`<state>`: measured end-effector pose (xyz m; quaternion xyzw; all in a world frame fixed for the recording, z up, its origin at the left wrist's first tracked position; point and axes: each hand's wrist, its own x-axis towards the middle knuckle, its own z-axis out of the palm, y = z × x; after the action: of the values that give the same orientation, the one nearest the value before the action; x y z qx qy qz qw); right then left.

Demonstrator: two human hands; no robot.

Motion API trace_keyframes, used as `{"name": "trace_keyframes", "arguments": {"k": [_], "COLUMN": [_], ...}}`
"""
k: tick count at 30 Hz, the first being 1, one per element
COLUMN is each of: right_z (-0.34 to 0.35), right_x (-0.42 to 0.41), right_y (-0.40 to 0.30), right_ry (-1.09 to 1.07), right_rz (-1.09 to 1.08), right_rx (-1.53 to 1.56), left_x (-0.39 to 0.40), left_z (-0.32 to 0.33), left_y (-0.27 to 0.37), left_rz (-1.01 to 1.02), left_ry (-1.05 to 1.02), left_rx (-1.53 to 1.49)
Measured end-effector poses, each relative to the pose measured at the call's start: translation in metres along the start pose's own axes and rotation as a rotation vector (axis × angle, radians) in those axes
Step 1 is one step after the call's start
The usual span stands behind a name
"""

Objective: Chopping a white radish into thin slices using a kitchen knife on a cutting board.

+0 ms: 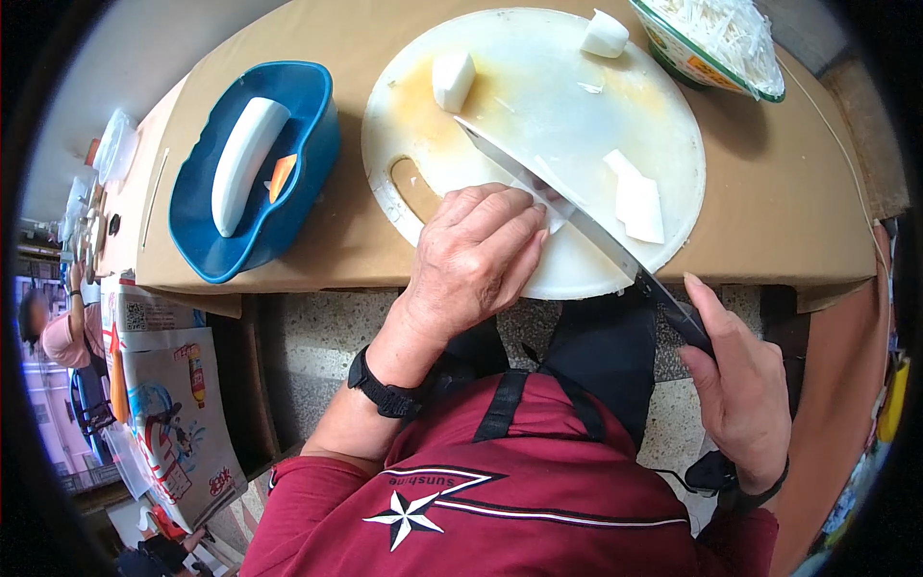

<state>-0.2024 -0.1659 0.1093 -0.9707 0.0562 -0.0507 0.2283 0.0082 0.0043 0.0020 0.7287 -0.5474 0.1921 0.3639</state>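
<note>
My right hand (743, 389) grips the dark handle of a kitchen knife (613, 241). Its long blade slants up to the left across a round, stained white cutting board (447, 155). Beside the blade, the curled fingers of my left hand (479, 252) press thin white slices (559, 216), apparently daikon, onto the board; the fingers partly cover them. Flat white slices (638, 202) lie overlapped to the right of the knife. Two thick white daikon chunks rest farther back, one chunk (453, 81) past the knife tip and another chunk (604, 36) at the far right rim.
Left of the board, a blue plastic basin (252, 267) contains a long peeled daikon (245, 166) and an orange piece (281, 177), perhaps carrot. A patterned bowl (692, 65) with white shreds (714, 29) stands back right. The tan-covered table (779, 238) ends before my lap. Other people appear far left.
</note>
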Motion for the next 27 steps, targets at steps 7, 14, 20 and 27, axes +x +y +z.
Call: {"name": "trace_keyframes", "arguments": {"k": [7,14,20,27], "right_z": [-0.001,-0.001,0.001,0.003], "right_x": [-0.001,-0.002,-0.001,-0.001], "right_y": [-0.001,-0.002,-0.004,-0.015], "right_ry": [0.035,0.004,0.000,-0.044], "right_rz": [-0.002,0.011,-0.018,0.028], "right_rx": [0.020,0.005,-0.042,-0.107], "left_x": [0.000,0.001,0.000,0.000], "left_z": [0.000,0.000,0.000,0.002], "left_y": [0.000,0.001,0.002,-0.002], "left_rz": [0.009,0.009,0.007,0.023], "left_ry": [0.006,-0.002,-0.005,0.007], "left_rx": [-0.001,0.001,0.019,-0.007]}}
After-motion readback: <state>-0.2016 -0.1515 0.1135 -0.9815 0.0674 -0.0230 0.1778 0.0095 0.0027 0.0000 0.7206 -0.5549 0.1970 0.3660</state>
